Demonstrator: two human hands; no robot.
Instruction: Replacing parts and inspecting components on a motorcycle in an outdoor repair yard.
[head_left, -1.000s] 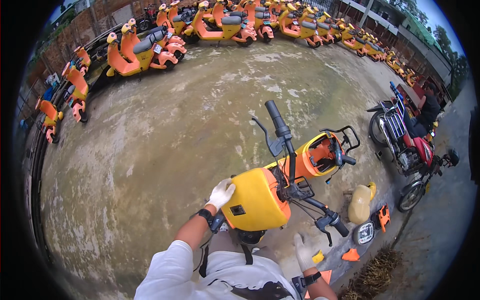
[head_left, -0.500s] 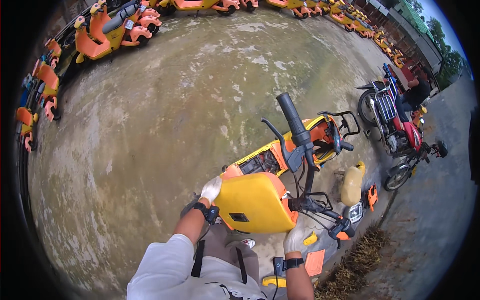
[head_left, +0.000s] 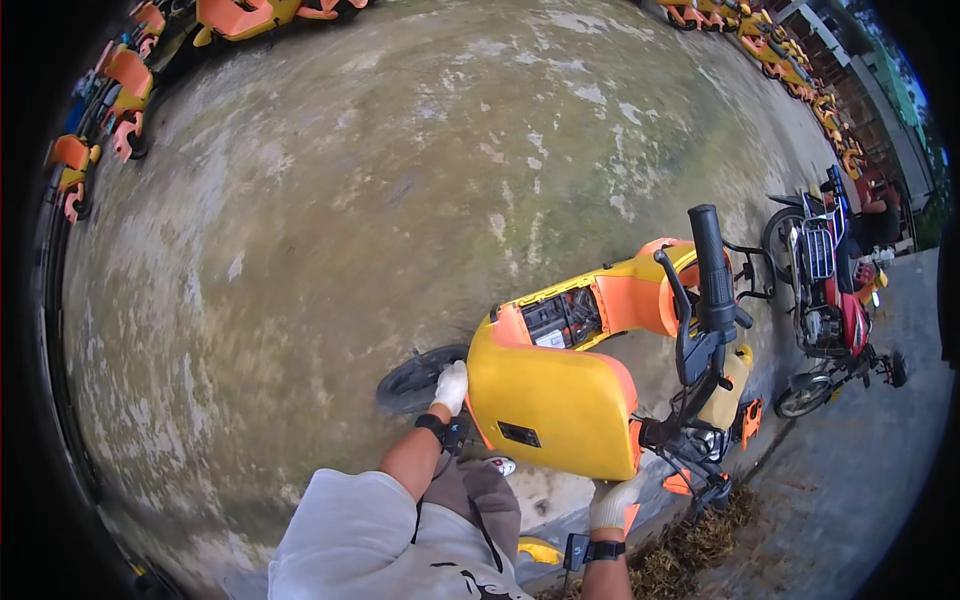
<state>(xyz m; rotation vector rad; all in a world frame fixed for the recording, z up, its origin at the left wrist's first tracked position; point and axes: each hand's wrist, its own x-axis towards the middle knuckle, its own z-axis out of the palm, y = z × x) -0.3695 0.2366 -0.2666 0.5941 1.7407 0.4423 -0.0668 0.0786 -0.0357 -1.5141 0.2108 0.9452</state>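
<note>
Currently, the right forearm rises almost vertically from the lower edge, with the white-gloved right hand (head_left: 613, 503) at the lower right corner of the smooth, rounded yellow front panel (head_left: 555, 400). Its fingertips pass out of sight beneath the panel; whether they grip cannot be told. The left forearm angles up and right from a pale short sleeve (head_left: 345, 520). The white-gloved left hand (head_left: 452, 388) is set against the panel's left edge, fingers pointing upward and close together; their grip cannot be determined.

The panel lies between both hands, at the front of the yellow-and-orange scooter. It partly covers the black front tyre (head_left: 405, 385) behind the left hand. Beyond the panel, an open rectangular compartment (head_left: 565, 315) exposes dark, indistinct components. To the right, a ribbed black handlebar grip (head_left: 713, 260) stands upright; the bar partly hides a bulbous cream-coloured object (head_left: 725, 392).

Farther right stands a red motorcycle (head_left: 850, 325). A person behind it is blurred. Distant yellow-and-orange scooters (head_left: 785, 60) are cut off along the upper border.
</note>
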